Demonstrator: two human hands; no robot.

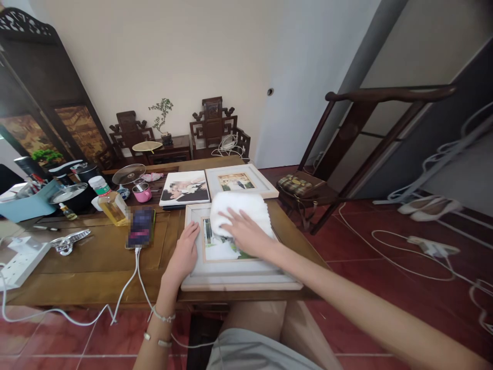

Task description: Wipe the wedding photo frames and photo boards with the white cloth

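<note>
Frameless photo panel (pixel 185 188): on counter (pixel 96 275). Left hand (pixel 187 251): grip released, laid on left border of near framed photograph (pixel 242 276), flat on counter before the person. Rear framed photograph (pixel 234 181): beyond, free of both hands. White cloth (pixel 242 201): over near photograph's upper part; wiping apparently underway, finished share unclear. Right hand (pixel 245 232): spread on cloth, unclenched.

We see a pale-framed picture (pixel 231 255) lying flat, a fluffy white cloth (pixel 256 208) covering its twelve o'clock side.
</note>
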